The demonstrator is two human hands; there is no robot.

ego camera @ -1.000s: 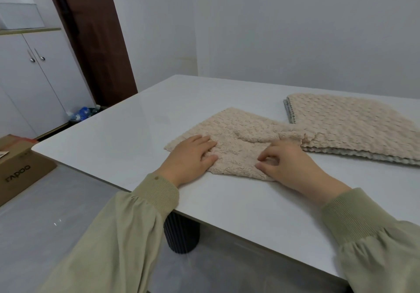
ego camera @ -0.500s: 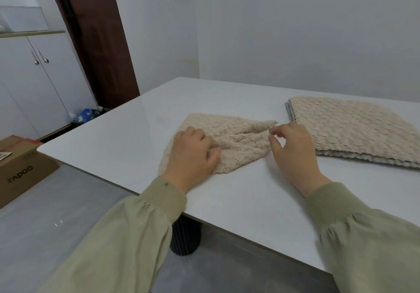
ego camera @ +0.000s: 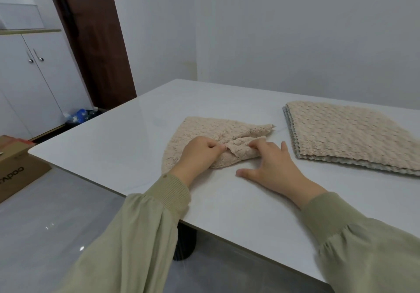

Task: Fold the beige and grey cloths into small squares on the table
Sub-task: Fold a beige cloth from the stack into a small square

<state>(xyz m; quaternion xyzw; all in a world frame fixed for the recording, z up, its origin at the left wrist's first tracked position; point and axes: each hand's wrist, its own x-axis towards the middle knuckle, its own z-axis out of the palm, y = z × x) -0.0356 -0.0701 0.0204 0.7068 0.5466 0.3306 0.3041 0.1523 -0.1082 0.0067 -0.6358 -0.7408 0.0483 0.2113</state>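
One beige waffle-knit cloth (ego camera: pixel 204 126) lies half-folded, rumpled, near the white table's (ego camera: pixel 136 138) front edge; your left hand (ego camera: pixel 200 154) pinches its crease, your right hand (ego camera: pixel 270 165) presses it, thumb splayed. Still to do, likely: the flat beige-and-grey stack (ego camera: pixel 341 133) toward the right edge.

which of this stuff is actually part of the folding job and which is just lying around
Part of the job:
beige cloth, pinched by the left hand, touched by the right hand
stacked cloths
table

Lying about:
cardboard box
white cabinet
blue bundle on the floor
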